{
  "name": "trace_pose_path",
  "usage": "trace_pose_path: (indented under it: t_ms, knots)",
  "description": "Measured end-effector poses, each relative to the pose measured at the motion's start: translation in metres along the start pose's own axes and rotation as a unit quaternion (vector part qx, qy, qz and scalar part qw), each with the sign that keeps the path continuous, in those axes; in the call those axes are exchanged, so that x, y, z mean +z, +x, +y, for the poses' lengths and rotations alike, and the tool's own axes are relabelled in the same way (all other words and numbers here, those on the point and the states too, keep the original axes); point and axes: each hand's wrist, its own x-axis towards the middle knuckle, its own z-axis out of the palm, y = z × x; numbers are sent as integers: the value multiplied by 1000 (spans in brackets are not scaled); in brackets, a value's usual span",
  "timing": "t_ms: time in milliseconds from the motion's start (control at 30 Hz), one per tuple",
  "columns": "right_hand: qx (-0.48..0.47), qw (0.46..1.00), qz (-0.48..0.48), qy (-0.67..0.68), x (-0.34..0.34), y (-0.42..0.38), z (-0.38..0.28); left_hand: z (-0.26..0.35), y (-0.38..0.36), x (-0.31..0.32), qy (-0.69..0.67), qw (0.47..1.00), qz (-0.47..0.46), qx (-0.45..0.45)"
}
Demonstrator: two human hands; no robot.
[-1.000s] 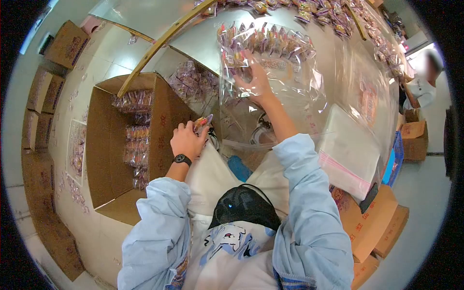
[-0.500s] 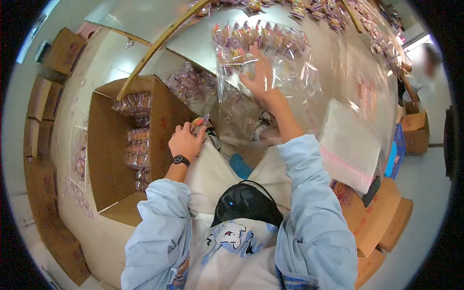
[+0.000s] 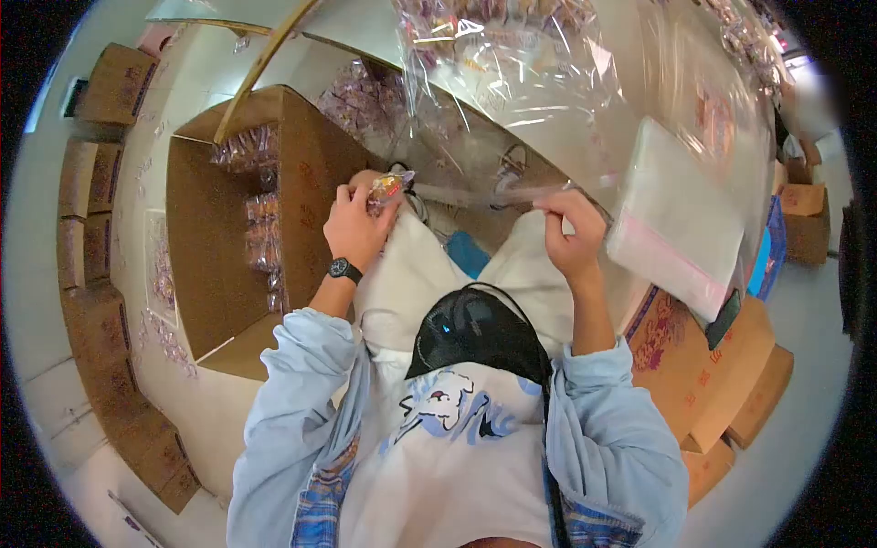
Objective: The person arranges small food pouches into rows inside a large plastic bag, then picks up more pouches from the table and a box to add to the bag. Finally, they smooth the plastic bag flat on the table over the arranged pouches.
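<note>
A small snack in a clear and purple wrapper [image 3: 385,189] is held in the fingers of my left hand [image 3: 356,228], above my left knee. My right hand [image 3: 577,236] is closed, thumb and fingers pinching the near edge of a large clear plastic bag [image 3: 525,100]. Rows of wrapped snacks [image 3: 493,20] lie in the far end of that bag on the table. Beside my left hand stands an open cardboard box [image 3: 315,155], with packed bags of snacks [image 3: 263,228] inside.
A stack of flat clear bags [image 3: 681,219] lies at the table's right side. Cardboard cartons [image 3: 703,356] stand below it, and more line the left wall [image 3: 100,338]. Loose wrapped snacks [image 3: 361,100] are heaped beyond the box. A person [image 3: 808,110] is at the far right.
My right hand has come back from the snacks in the bag to its near edge and closed there. My left hand still holds the wrapped snack. The view has tipped downward.
</note>
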Motion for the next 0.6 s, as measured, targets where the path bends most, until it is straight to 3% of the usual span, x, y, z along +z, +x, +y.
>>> trace_pose_path:
  t_ms: [267, 367, 500, 567, 600]
  knots:
    - [-42, 996, -78, 24, -16, -28, -33, 20, -9, -18, -80, 994, 73, 30]
    - [-7, 992, -105, 74, -11, -30, -40, 32, -21, -34, -94, 988, 112, 46]
    - [109, 960, -177, 187, 12, -32, -49, 52, -40, -71, -109, 967, 177, 146]
    - [212, 907, -224, 286, 24, -34, -53, 64, -49, -90, -140, 955, 170, 198]
    - [265, 857, -200, 395, 29, -35, -54, 74, -52, -101, -154, 950, 163, 218]
